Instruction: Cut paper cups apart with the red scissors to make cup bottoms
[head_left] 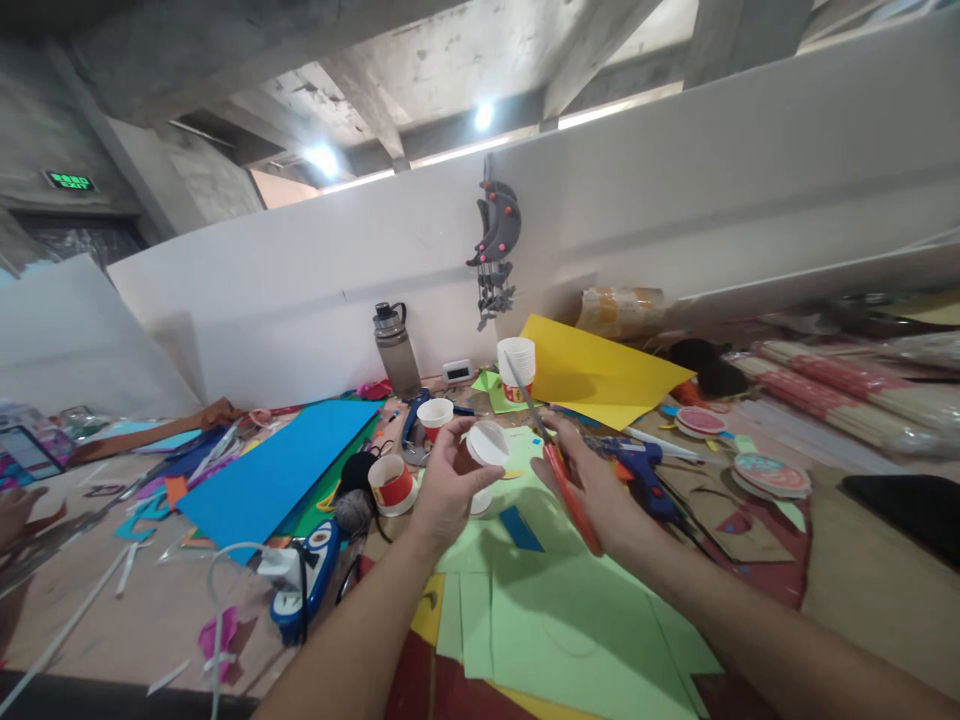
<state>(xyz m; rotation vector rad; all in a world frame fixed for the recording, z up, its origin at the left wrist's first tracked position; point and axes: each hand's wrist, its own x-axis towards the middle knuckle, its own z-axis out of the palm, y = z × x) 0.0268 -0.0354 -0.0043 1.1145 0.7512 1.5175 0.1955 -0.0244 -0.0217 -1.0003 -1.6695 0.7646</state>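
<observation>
My left hand (450, 485) grips a small white paper cup piece (489, 442) between thumb and fingers, its round face turned up. My right hand (581, 475) is wrapped around scissors (568, 485) with red-orange handles; their blades point up and away, just right of the white piece and apart from it. Beneath both hands lie light green paper sheets (570, 630), with a blue paper scrap (521, 528) on top. Two red-and-white paper cups stand left of my left hand, a nearer cup (392, 484) and a farther cup (435, 418).
Stacked paper cups (516, 362) stand behind my hands, beside yellow card (600, 370). Blue card (277, 470), a bottle (397, 350) and a power strip (307, 580) with a white cable are to the left. A blue glue gun (645, 475) lies right, near my right forearm.
</observation>
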